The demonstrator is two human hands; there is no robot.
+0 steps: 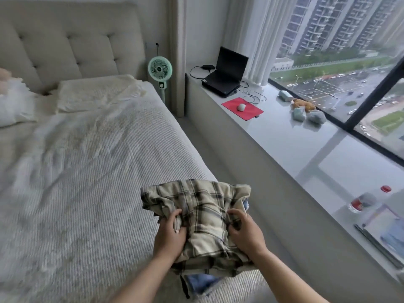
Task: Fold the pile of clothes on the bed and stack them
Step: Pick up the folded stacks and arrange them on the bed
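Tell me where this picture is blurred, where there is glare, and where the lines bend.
Head view: the bedspread at left is smeared by motion blur; the window sill mirrors the daylight and window frame; the wide lens bends the window lines; the hands and plaid shirt are fairly sharp.

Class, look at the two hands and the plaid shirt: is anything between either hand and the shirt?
Nothing visible. The left hand and right hand both already grip the plaid shirt directly, fingers curled into its fabric. It sits on blue denim at the bed's near corner.
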